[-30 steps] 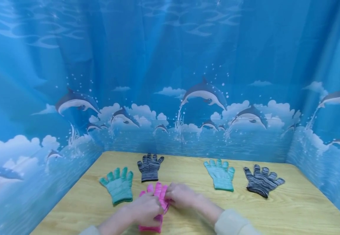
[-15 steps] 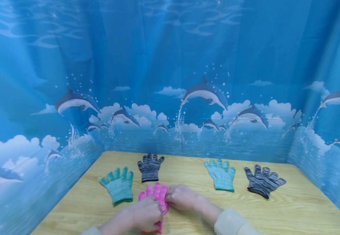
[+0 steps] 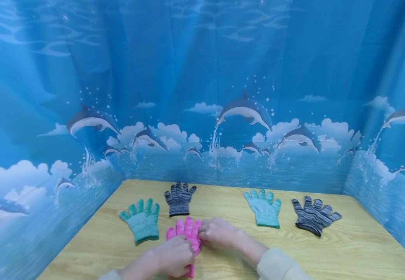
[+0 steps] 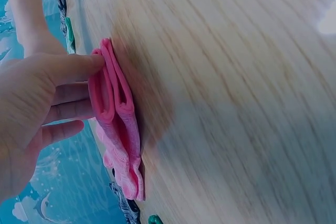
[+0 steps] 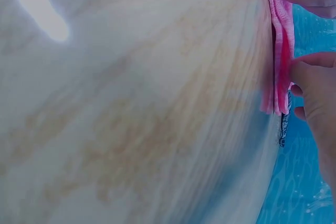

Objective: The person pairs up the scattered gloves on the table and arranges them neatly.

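Two pink knit gloves (image 3: 188,230) lie stacked near the front of the table, fingers pointing away from me. In the left wrist view both cuffs (image 4: 124,90) show one above the other, with a gap between the layers. My left hand (image 3: 175,254) pinches the cuff end, its thumb at the cuff edge and its fingers over the top. At the stack's right side, my right hand (image 3: 220,233) pinches the glove edge (image 5: 284,72) between thumb and fingers. In the head view my left hand hides much of the palm and cuff.
A green glove (image 3: 142,221) and a grey-black striped glove (image 3: 179,200) lie to the left and behind. Another green glove (image 3: 264,210) and striped glove (image 3: 314,216) lie to the right. A blue dolphin-print curtain (image 3: 202,97) encloses the wooden table (image 3: 349,252).
My left hand has shifted slightly toward the cuff, and the pink glove fingers lie more evenly spread. My right hand stays at the glove's right edge. The other gloves are unmoved.
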### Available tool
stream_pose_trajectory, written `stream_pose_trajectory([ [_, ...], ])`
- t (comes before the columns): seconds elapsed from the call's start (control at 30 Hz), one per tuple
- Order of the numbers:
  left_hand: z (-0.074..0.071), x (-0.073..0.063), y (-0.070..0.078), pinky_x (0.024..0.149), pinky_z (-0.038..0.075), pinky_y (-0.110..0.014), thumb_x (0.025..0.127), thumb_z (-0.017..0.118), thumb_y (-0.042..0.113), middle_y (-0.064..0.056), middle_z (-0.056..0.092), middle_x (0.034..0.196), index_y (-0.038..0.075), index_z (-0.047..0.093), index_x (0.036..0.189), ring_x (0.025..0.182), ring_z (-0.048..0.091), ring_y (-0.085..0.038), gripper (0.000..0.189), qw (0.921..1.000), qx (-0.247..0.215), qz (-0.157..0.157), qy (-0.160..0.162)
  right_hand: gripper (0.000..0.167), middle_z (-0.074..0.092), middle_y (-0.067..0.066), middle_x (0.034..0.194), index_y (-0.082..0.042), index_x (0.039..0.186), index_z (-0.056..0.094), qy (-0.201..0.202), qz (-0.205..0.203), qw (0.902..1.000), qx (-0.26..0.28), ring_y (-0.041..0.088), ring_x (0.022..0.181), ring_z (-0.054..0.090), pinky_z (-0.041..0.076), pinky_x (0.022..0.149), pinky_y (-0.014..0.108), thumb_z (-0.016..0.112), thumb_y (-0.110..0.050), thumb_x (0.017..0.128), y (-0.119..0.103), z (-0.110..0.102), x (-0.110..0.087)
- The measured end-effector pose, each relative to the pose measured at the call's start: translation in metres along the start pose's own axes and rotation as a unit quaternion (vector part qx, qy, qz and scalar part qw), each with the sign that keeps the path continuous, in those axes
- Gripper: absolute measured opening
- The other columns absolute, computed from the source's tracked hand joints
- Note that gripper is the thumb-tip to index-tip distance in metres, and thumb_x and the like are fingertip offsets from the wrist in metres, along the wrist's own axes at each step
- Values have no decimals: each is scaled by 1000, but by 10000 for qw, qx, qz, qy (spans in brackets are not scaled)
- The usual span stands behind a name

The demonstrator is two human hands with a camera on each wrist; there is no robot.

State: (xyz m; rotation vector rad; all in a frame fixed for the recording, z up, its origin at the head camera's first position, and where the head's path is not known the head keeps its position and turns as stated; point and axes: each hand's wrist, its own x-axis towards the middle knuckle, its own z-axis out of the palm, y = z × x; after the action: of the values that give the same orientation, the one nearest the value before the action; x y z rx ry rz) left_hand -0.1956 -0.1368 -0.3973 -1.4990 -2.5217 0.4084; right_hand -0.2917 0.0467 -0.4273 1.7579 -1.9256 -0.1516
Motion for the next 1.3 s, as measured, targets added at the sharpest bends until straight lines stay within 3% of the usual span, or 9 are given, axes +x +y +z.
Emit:
stream_pose_trajectory([
  [0.3, 0, 0, 2, 60, 29, -17, 76, 70, 33, 17, 36, 52, 26, 55, 57, 50, 30, -2, 25, 9999, 100, -30, 52, 4, 62, -12, 79, -20, 79, 66, -314, -54, 9995, 58, -2, 70, 54, 38, 63, 4, 69, -18, 79, 1, 4, -1],
  [0.53, -1, 1, 1, 61, 30, -17, 76, 69, 30, 17, 36, 53, 26, 55, 57, 51, 30, -2, 24, 9998, 58, 71, 174, 6, 64, -12, 82, -20, 84, 70, -64, -161, 9998, 120, -1, 74, 57, 40, 69, 5, 69, -17, 78, 2, 7, -5],
  [0.8, -2, -1, -6, 56, 26, -14, 75, 70, 26, 18, 34, 49, 26, 55, 56, 47, 27, 1, 25, 9978, -106, 283, 587, 9, 64, -11, 84, -22, 84, 72, 8, 92, 9991, 414, 0, 78, 58, 41, 72, 7, 71, -17, 77, 1, 5, -7],
  [1.03, 1, 0, -4, 55, 23, -14, 78, 68, 26, 16, 27, 48, 25, 52, 54, 46, 23, -1, 29, 9976, -342, 511, 332, 9, 65, -12, 87, -23, 87, 73, -260, 300, 9976, 562, 0, 82, 59, 42, 74, 8, 71, -19, 79, -1, 0, -6],
  [1.17, 4, 1, -3, 54, 22, -13, 74, 70, 28, 17, 24, 47, 26, 51, 52, 44, 20, -1, 29, 9968, -430, 485, 461, 9, 65, -12, 88, -24, 88, 72, -380, 350, 9971, 554, 0, 83, 59, 41, 75, 8, 71, -21, 79, -1, -1, -5],
  [1.3, 6, 1, -1, 54, 22, -12, 70, 71, 31, 21, 31, 50, 30, 58, 56, 45, 23, 3, 20, 9968, -415, 465, 500, 7, 63, -13, 84, -23, 84, 71, -370, 310, 9976, 499, -1, 79, 57, 41, 71, 7, 71, -19, 78, -1, -2, -3],
])
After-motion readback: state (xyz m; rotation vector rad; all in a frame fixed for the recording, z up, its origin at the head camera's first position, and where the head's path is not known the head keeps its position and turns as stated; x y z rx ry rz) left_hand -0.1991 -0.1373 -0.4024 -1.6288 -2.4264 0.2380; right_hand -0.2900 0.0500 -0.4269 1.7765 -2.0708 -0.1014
